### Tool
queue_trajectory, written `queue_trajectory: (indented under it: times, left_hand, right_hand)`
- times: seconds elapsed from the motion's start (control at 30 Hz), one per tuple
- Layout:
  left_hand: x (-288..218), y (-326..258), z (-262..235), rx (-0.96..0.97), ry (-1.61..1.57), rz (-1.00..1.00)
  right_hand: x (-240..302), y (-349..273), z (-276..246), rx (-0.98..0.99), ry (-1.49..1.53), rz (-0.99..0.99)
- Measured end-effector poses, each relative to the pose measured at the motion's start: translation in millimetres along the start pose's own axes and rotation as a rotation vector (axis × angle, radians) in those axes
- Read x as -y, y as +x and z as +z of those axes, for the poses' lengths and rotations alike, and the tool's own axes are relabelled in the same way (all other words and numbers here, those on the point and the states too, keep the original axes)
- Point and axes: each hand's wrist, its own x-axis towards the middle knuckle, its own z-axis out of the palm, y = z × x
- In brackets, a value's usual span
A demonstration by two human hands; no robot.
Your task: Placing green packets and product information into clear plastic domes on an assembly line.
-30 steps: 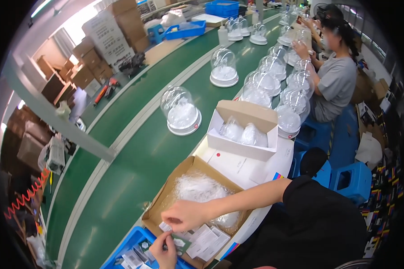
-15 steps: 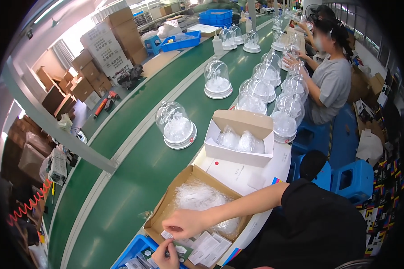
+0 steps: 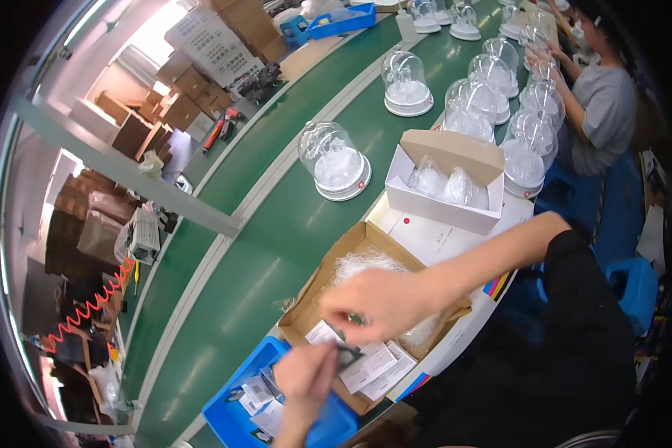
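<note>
A small blurred packet (image 3: 346,358) is pinched by the left hand (image 3: 305,379); the right hand (image 3: 384,300) is half-curled over the open cardboard box (image 3: 325,280), its hold indiscernible

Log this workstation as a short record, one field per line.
Left hand: by a dark card, fingers bent; blurred, so its hold is unclear
Right hand: over the open cardboard box, fingers curled; blurred, hold unclear
Cardboard box contents: crinkled clear plastic, white slips
Blue bin: beside the cardboard box, small packets inside
White box: open, holding plastic-wrapped pieces
Green surface: clear domes on white bases
</note>
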Motion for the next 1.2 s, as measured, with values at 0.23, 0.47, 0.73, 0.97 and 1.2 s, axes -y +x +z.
queue_trajectory:
  times: [0.23,0.47,0.73,0.97,1.2]
  left_hand:
    - [59.9,150.3,42.9,-0.052,-0.133,-0.073]
    - [124.1,238.0,96.0,-0.164,-0.022,-0.041]
    - [160.6,253.9,125.7,-0.112,-0.042,-0.183]
    - [166.5,264.0,125.1,-0.161,-0.177,-0.207]
    - [178.4,263.0,119.4,-0.161,0.174,0.029]
  right_hand:
    - [-88.5,48.4,-110.2,-0.513,-0.400,-0.217]
    - [-158.1,91.7,-177.0,-0.674,-0.410,0.043]
    - [-195.1,118.8,-187.3,-0.588,-0.215,0.215]
    - [-198.4,120.5,-187.1,-0.557,0.055,0.261]
    - [-192.4,130.6,-189.0,-0.530,0.154,0.406]
